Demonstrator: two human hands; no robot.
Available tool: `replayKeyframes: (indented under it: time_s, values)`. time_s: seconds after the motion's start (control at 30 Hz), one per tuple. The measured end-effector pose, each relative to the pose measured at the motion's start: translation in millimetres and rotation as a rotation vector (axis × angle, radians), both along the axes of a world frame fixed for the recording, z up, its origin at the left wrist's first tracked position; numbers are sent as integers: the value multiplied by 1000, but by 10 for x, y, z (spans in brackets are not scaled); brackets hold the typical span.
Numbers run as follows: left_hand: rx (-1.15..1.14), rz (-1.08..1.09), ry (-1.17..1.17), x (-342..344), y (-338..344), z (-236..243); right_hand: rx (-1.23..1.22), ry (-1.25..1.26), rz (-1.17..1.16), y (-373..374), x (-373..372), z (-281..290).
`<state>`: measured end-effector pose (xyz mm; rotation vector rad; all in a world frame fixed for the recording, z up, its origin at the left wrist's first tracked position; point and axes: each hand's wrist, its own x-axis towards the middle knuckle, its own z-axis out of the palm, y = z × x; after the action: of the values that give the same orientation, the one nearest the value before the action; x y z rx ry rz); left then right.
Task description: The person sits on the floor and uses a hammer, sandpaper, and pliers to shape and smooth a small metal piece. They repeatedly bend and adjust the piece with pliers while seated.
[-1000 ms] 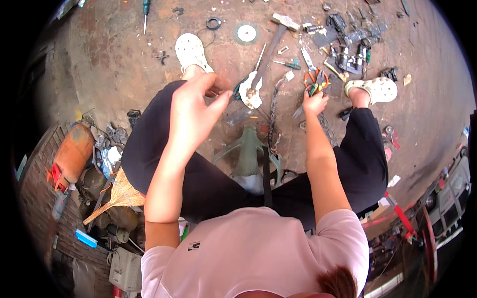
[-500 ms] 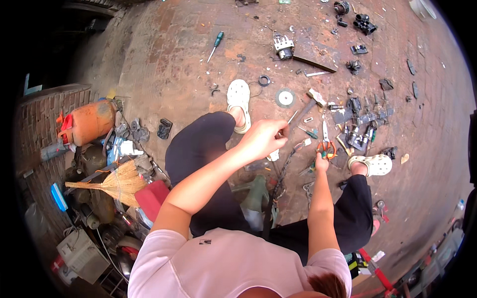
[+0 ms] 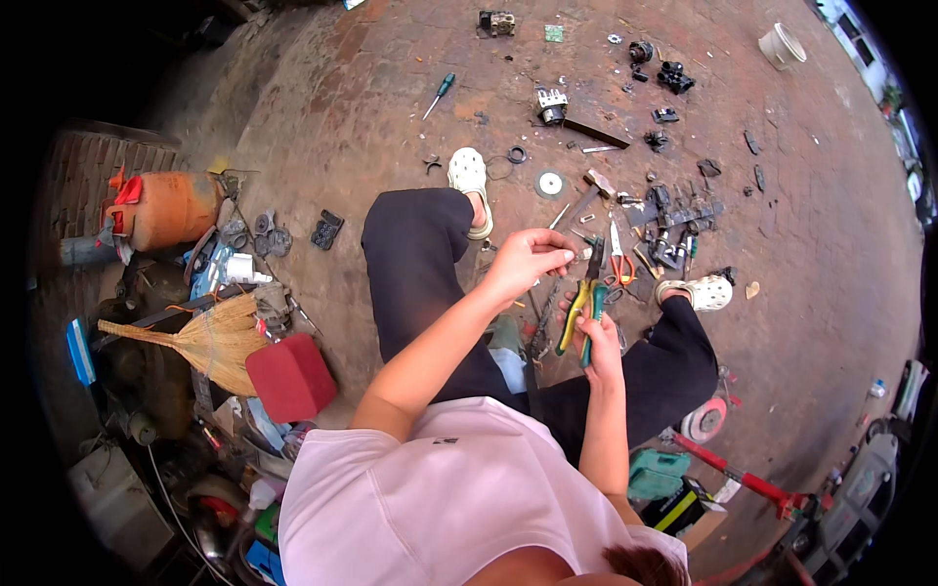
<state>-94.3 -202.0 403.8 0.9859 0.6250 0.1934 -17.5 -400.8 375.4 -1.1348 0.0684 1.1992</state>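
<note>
Right hand [image 3: 598, 337]: centre of the frame, wrapped round the green-and-yellow handles of the pliers [image 3: 583, 305], grip closed, nose pointing up the frame
Left hand [image 3: 528, 259]: just left of and above the pliers, fingers pinched together on something small at the plier nose; too small to tell what
Work piece: held between fingertips and plier nose, above the lap, centre of frame
Stage, by judgement: gripping or pulling under way, not finished; both hands engaged, nothing set aside from them yet
Within reach: orange-handled snips [image 3: 618, 260] on the brick floor [image 3: 801, 195] just right of the pliers, hammer [image 3: 586, 195] above them, round disc [image 3: 551, 183] beside the hammer
Loose parts: dark metal pieces scattered across upper right of frame, green-handled screwdriver [image 3: 437, 95] lying alone at upper centre
Left side of frame: orange gas cylinder [image 3: 161, 208], straw broom [image 3: 200, 337], red block [image 3: 289, 376]
Left to do, by judgement: scattered parts suggest more work ahead
</note>
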Motion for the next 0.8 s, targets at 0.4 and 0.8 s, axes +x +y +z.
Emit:
replayKeyframes:
  time_s: [0.4, 0.8]
  values:
    - [99, 23, -115, -956, -219, 941, 144, -798, 404, -339, -491, 1215]
    - [177, -12, -25, -897, -392, 1088, 50, -1017, 474, -496, -617, 1392]
